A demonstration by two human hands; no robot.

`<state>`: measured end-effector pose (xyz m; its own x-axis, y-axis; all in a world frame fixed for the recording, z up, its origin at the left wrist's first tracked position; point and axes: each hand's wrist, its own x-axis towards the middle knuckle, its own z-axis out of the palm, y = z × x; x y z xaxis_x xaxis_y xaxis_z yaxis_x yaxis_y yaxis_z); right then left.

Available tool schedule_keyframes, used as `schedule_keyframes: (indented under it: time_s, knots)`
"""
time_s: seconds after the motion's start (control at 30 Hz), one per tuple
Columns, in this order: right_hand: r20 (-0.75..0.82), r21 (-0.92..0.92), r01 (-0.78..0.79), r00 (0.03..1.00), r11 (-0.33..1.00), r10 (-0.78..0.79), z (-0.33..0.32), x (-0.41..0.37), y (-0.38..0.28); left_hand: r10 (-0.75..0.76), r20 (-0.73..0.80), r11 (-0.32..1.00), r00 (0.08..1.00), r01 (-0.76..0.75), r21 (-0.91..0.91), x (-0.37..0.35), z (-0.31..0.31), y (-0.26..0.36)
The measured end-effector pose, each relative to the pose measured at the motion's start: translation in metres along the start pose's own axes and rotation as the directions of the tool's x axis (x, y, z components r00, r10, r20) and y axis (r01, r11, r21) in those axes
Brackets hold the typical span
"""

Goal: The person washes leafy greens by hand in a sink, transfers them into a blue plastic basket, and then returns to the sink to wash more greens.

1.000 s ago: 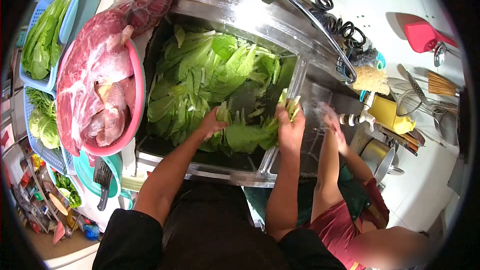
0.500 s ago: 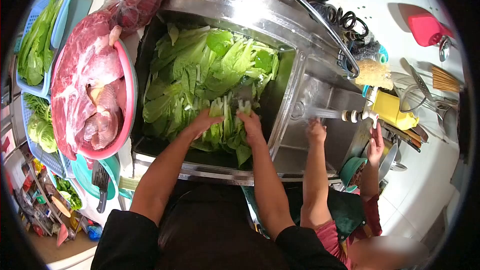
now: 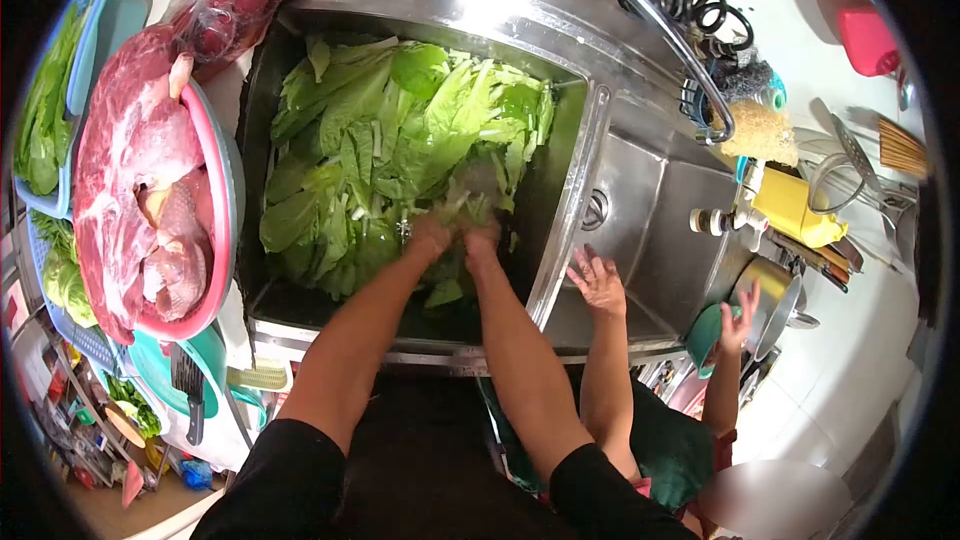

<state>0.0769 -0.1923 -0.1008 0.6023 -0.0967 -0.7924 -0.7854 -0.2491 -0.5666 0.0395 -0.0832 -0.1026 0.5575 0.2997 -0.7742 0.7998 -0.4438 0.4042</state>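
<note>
Leafy greens (image 3: 370,140) float in water in the large steel sink basin (image 3: 570,125). My left hand (image 3: 430,235) and my right hand (image 3: 481,243) are close together near the basin's front, partly under the water among the leaves. Leaves lie around both hands, and some show just beyond the fingertips. The fingers of both hands are hidden by water and blur, so what they hold cannot be made out.
A co-worker's hands (image 3: 598,282) are spread at the smaller sink (image 3: 640,210), below the tap (image 3: 712,222). A pink basin (image 3: 222,230) of raw meat (image 3: 125,160) stands left. A cleaver (image 3: 188,387) rests on a green basin (image 3: 215,355).
My hands have come closer together and sunk into the water with the leaves near them. The tap's stream has stopped, and the co-worker's hands have moved away from the tap. The view has shifted slightly.
</note>
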Motion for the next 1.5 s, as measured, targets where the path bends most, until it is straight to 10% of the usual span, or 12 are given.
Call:
schedule_keyframes:
  time_s: [0.13, 0.23, 0.33, 0.77, 0.83, 0.9, 0.93, 1.0, 1.07, 1.17, 1.27, 1.5]
  knots:
    - [0.025, 0.167, 0.378, 0.922, 0.911, -0.387, -0.022, -0.066, -0.05, 0.291, -0.246, 0.808, 0.925, -0.375, -0.454, -0.086, -0.06, 0.05]
    - [0.083, 0.245, 0.427, 0.885, 0.871, -0.457, -0.046, -0.156, -0.11, 0.482, -0.524, 0.688, 0.702, -0.674, -0.271, -0.129, -0.067, 0.052]
    - [0.162, 0.279, 0.608, 0.733, 0.743, -0.661, -0.067, -0.214, -0.161, 0.547, -0.362, 0.576, 0.755, -0.653, -0.491, -0.195, -0.132, 0.08]
    - [0.034, 0.199, 0.968, 0.148, 0.152, -0.988, -0.076, -0.388, -0.284, 0.772, -0.632, 0.143, 0.06, -0.986, 0.082, -0.353, -0.286, 0.16]
    - [0.089, 0.033, 0.978, 0.203, 0.207, -0.975, -0.046, -0.338, -0.257, 0.649, -0.672, 0.347, 0.358, -0.925, -0.158, -0.289, -0.24, 0.125]
    - [0.195, 0.112, 0.743, 0.634, 0.66, -0.748, -0.014, -0.235, -0.191, 0.515, -0.577, 0.585, 0.634, -0.752, -0.305, -0.231, -0.196, 0.091]
    - [0.173, -0.16, 0.772, 0.636, 0.616, -0.752, -0.01, -0.214, -0.169, 0.469, -0.544, 0.706, 0.696, -0.665, -0.244, -0.212, -0.181, 0.08]
    - [-0.006, 0.078, 0.862, 0.503, 0.501, -0.865, -0.001, -0.242, -0.173, 0.553, -0.65, 0.573, 0.521, -0.804, -0.158, -0.202, -0.17, 0.071]
    - [0.121, -0.01, 0.748, 0.66, 0.663, -0.742, -0.021, -0.262, -0.189, 0.544, -0.468, 0.643, 0.697, -0.704, -0.302, -0.234, -0.198, 0.084]
    - [0.215, 0.366, 0.48, 0.789, 0.797, -0.575, -0.009, -0.224, -0.191, 0.575, -0.401, 0.543, 0.714, -0.699, -0.466, -0.184, -0.186, 0.08]
    - [0.254, 0.288, 0.309, 0.888, 0.907, -0.383, -0.009, -0.23, -0.212, 0.561, -0.233, 0.479, 0.794, -0.541, -0.691, -0.17, -0.191, 0.087]
    - [0.54, 0.369, 0.12, 0.779, 0.922, -0.318, -0.012, -0.257, -0.249, 0.651, -0.133, 0.338, 0.748, -0.442, -0.831, -0.219, -0.211, 0.086]
